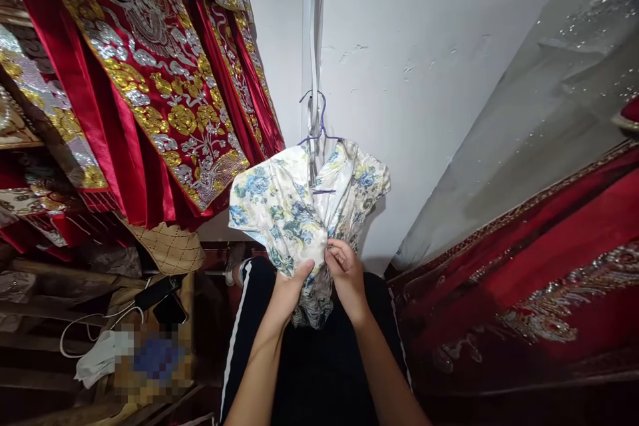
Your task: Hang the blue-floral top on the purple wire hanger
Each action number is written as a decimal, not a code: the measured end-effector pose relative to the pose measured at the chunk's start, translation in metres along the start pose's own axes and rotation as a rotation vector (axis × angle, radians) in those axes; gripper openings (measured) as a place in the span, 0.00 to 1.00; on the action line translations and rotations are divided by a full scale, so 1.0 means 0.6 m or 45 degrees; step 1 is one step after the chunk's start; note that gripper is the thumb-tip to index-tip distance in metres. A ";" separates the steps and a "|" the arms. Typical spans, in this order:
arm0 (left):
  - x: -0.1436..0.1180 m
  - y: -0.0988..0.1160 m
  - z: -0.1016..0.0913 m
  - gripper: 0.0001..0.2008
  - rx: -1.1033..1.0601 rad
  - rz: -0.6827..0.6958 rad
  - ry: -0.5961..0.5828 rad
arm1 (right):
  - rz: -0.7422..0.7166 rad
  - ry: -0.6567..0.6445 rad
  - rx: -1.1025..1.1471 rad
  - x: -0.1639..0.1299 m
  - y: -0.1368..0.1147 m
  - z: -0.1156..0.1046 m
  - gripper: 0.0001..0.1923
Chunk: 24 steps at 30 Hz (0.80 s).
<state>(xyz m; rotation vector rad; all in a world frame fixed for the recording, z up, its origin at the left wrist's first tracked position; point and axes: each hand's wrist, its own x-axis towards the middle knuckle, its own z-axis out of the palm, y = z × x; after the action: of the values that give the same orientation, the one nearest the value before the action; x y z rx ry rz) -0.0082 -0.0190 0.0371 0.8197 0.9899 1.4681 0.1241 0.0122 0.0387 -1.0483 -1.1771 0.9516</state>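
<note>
A white garment with blue and yellow flowers (pixel 294 206) hangs in front of me on a purple wire hanger (pixel 324 121). My left hand (pixel 294 285) grips its lower left front, thumb on top and the other fingers hidden behind the cloth. At the edge of the front opening, my right hand (pixel 344 273) pinches the fabric between thumb and fingers. The lower part of the garment is bunched between my wrists, above my dark trousers (pixel 324 373).
Red embroidered robes (pixel 184 106) hang on the left. A red beaded gown (pixel 564 266) and sheer glittery fabric (pixel 499 113) hang on the right. At lower left, a wooden stand (pixel 187 293) carries a phone (pixel 170 310), a white cable (pixel 74 323) and a white cloth (pixel 102 356).
</note>
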 end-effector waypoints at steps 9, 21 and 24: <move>0.007 0.008 -0.011 0.37 -0.079 -0.037 0.070 | -0.178 -0.086 -0.325 -0.004 -0.010 -0.031 0.10; -0.023 0.012 0.008 0.37 -0.147 -0.055 -0.004 | -0.054 0.164 -0.114 -0.006 0.003 -0.024 0.13; -0.025 0.011 0.002 0.37 -0.071 -0.092 0.023 | -0.072 0.180 -0.110 -0.003 0.006 -0.024 0.13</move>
<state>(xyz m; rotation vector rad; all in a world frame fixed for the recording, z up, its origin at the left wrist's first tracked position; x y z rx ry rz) -0.0077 -0.0338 0.0441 0.7249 0.9776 1.4372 0.1379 0.0096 0.0337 -1.1270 -1.1327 0.7759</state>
